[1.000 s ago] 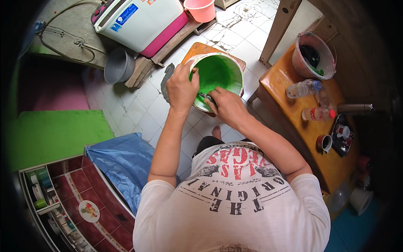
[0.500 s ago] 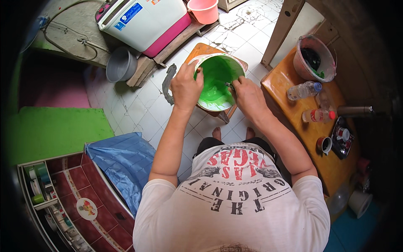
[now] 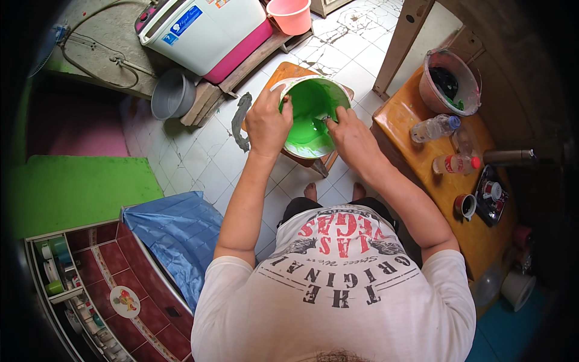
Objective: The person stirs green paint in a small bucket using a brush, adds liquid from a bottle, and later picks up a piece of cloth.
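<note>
Upper ctr of frame: your L hand [image 3: 269, 125] clasps bucket [image 3: 309, 151] rim; your R hand [image 3: 353, 136] pinches tool [image 3: 326, 119] (type unclear) nr green liquid [image 3: 306, 130] inside.

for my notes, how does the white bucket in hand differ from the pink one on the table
The white bucket is gripped by the left hand; the pink bucket stands untouched on the table. The white bucket holds green liquid, the pink bucket something dark. Both are round and open-topped.
</note>
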A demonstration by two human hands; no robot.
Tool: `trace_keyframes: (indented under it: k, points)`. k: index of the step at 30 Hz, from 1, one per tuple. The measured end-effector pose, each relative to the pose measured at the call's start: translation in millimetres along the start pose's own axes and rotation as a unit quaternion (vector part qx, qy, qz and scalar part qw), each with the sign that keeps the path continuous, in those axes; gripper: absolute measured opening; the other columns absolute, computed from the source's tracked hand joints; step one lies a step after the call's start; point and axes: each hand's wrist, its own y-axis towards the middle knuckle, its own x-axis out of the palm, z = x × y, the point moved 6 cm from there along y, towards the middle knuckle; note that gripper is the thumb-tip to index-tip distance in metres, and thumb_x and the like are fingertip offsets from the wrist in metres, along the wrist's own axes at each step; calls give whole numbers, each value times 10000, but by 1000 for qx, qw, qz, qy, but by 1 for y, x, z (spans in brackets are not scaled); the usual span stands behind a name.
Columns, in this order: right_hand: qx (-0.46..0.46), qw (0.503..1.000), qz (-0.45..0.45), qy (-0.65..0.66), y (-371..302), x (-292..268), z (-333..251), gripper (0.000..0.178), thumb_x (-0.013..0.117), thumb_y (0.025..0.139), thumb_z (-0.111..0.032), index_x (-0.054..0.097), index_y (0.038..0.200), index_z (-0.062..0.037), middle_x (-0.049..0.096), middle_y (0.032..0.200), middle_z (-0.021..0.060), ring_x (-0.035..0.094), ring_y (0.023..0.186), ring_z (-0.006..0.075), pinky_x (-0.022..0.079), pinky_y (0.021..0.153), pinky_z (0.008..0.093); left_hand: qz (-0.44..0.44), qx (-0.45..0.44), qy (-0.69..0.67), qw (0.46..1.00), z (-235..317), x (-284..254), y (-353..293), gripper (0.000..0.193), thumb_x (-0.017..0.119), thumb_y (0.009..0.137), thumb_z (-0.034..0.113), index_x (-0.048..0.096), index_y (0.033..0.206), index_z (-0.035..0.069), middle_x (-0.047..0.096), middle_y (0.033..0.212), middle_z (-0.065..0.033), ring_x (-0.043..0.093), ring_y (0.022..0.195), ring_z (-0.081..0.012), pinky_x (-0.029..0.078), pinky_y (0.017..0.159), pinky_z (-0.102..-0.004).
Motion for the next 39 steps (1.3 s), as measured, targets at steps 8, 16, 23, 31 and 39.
trace_keyframes:
  k: [8, 16, 23, 31, 39]
  points:
    - [16, 986, -77, 145, -7, 15, -22, 213, 612, 814, -24, 684, 1005, 39, 602, 1057, 246, 632, 997, 396, 541, 862, 474, -8, 3, 11, 1000, 4, 1, -1, 265, 708, 865, 163, 725, 1121, 98, 630, 855, -119, 666, 702, -342, 536, 635, -432]
    - [70, 980, -81, 166, -1, 14, -5, 212, 634, 926, -161, 674, 988, 37, 612, 1025, 228, 649, 970, 402, 536, 844, 486, -3, -12, 4, 1000, 6, 0, -1, 243, 706, 866, 157, 725, 1099, 95, 640, 853, -112, 665, 691, -337, 543, 630, -427]
    - [69, 995, -39, 67, -1, 4, 14, 162, 612, 885, -94, 666, 962, 39, 594, 1015, 221, 630, 982, 387, 545, 819, 477, -3, -14, 10, 1000, 4, 0, -3, 259, 720, 852, 145, 727, 1103, 80, 630, 853, -115, 662, 687, -327, 539, 623, -422]
    - [41, 999, 27, 22, 11, -5, 17, 125, 584, 831, -18, 627, 932, 41, 543, 1056, 218, 600, 1039, 385, 554, 802, 451, 2, -9, 8, 1000, 3, 0, -3, 259, 714, 857, 149, 719, 1109, 91, 635, 847, -112, 662, 673, -333, 539, 613, -425]
    - [40, 997, 65, 23, 18, -7, 11, 159, 633, 891, -109, 631, 977, 24, 562, 1010, 192, 632, 968, 364, 569, 761, 444, 8, -9, 11, 1000, 4, 0, -2, 261, 714, 856, 149, 722, 1110, 93, 627, 836, -114, 658, 661, -327, 534, 601, -419]
